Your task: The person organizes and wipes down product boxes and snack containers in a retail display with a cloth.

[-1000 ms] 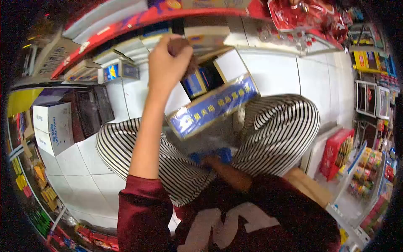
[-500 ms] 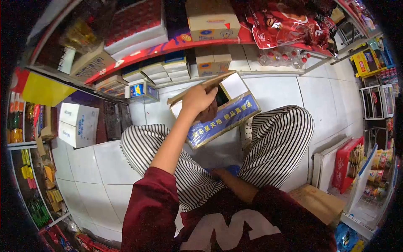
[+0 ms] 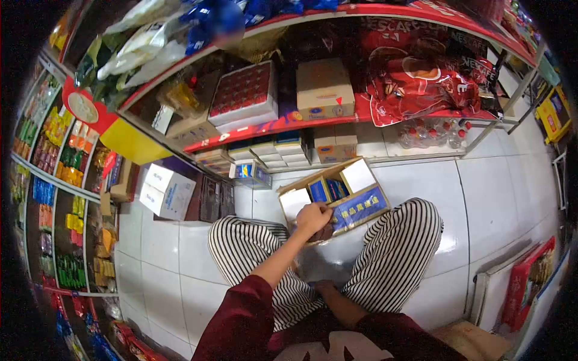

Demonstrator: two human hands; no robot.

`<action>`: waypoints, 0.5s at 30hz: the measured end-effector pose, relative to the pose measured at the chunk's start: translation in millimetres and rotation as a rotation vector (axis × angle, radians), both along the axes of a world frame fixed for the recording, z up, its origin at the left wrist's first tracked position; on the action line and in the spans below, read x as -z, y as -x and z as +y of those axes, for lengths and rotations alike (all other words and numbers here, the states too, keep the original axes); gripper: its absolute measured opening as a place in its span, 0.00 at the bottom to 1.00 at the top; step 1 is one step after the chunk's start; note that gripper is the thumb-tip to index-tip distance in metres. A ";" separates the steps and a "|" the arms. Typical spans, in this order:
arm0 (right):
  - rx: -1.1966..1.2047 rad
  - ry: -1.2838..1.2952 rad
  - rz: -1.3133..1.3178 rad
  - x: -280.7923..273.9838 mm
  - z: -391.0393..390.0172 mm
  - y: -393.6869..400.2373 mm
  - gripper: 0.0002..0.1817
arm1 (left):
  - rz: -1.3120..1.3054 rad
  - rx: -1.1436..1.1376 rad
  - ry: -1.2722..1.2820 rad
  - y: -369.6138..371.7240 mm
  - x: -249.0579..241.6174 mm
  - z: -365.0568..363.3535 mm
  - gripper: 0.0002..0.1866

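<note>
An open cardboard box [image 3: 364,206] with a blue printed front and Chinese lettering stands on the floor between my striped knees. White flaps or panels [image 3: 359,175] show at its two ends, and blue packs [image 3: 328,190] lie inside. My left hand [image 3: 314,219] is at the box's near side, left of the lettering, its fingers bent over the edge and closed on the front panel. Part of that panel is hidden beneath the hand. Low between my legs rests my right hand [image 3: 325,287], dark and small, its fingers obscured.
Behind the box runs a low shelf with a tray of red-topped goods [image 3: 242,90], a carton [image 3: 325,90] and red coffee bags [image 3: 415,84]. A small blue-and-white box [image 3: 250,172] stands on the floor. White cartons [image 3: 165,191] are at left, a red display box [image 3: 527,283] at right.
The view has tilted up, showing more shelf. My left hand has moved from over the box's opening to its near edge, uncovering the blue packs. My right hand stays low between my legs.
</note>
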State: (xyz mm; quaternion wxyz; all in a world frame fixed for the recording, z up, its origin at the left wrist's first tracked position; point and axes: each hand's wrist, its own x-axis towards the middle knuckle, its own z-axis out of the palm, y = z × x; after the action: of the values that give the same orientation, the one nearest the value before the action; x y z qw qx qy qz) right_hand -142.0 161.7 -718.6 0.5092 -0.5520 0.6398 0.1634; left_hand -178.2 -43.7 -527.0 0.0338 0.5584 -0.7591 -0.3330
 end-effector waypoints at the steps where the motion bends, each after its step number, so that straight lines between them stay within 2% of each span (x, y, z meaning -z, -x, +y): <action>1: 0.016 0.023 -0.011 0.7 -5.9 -3.2 0.18 | 0.183 0.009 0.046 -1.0 3.8 -7.8 0.14; 2: 0.043 0.057 -0.025 1.5 -13.0 -6.4 0.18 | 0.156 0.055 0.022 0.2 6.8 -22.6 0.13; 4: 0.118 0.197 -0.035 5.7 -33.3 -15.0 0.18 | 0.005 0.100 0.083 14.3 -57.4 -43.4 0.15; 5: 0.159 0.334 -0.019 -18.1 -49.5 -10.1 0.17 | -0.011 0.064 0.104 18.6 -71.1 -65.1 0.17; 6: 0.198 0.474 -0.039 -161.6 -78.8 40.9 0.14 | -0.022 0.022 0.126 21.2 -85.3 -88.2 0.19; 7: 0.274 0.607 -0.029 -197.2 -93.1 64.2 0.13 | -0.009 -0.008 0.124 23.0 -108.8 -109.4 0.22; 8: 0.377 0.868 -0.049 -215.6 -106.7 84.4 0.12 | 0.005 -0.041 0.117 22.0 -128.7 -130.9 0.26; 10: 0.630 0.993 -0.136 -299.5 -131.9 125.5 0.09 | 0.022 -0.206 0.235 15.7 -118.7 -187.1 0.29; 11: 0.634 1.217 -0.242 -322.8 -146.6 143.9 0.07 | 0.224 -0.207 0.312 15.8 -123.0 -193.2 0.29; 12: 0.598 1.303 -0.179 -344.7 -163.3 160.5 0.08 | 0.431 -0.214 0.379 16.8 -125.1 -197.0 0.30; 13: 0.586 1.510 -0.155 -347.5 -188.8 176.6 0.08 | 0.573 -0.245 0.355 18.7 -109.1 -210.0 0.29; 15: 0.574 1.388 -0.286 -357.6 -246.2 221.8 0.11 | 0.727 -0.292 0.211 28.9 -103.4 -216.9 0.30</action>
State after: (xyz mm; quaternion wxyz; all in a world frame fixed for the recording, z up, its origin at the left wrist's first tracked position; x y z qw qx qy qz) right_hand -363.8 -84.5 -361.0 0.1461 -0.5732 0.6421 -0.4877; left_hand -207.1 -260.6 -423.7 0.4040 0.4995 -0.6405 -0.4208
